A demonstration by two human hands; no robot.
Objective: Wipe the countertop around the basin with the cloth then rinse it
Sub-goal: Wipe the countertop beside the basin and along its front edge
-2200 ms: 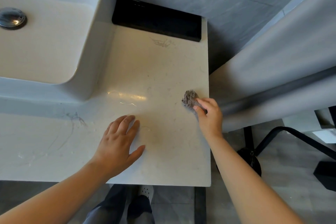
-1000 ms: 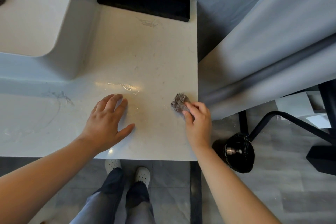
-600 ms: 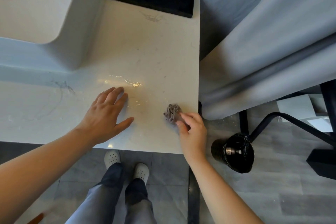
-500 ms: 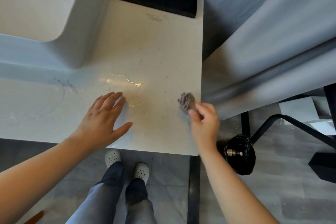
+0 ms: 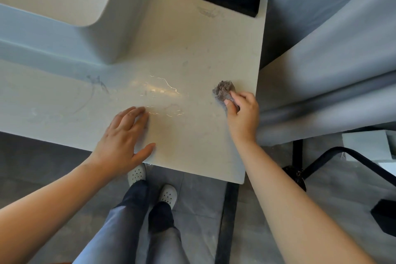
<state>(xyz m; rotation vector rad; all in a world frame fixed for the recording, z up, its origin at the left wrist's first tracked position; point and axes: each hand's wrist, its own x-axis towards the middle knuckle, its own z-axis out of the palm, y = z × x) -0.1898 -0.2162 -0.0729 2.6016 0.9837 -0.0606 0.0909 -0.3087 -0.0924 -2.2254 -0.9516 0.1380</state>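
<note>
Head view: your right hand [image 5: 243,114] is pinching a small crumpled grey-brown cloth [image 5: 223,91] in closed fingers, pressing it on the pale beige stone counter [image 5: 192,49] near its right edge. Your left hand [image 5: 123,141] is lying flat, fingers spread, beside the white rectangular basin [image 5: 115,34].
</note>
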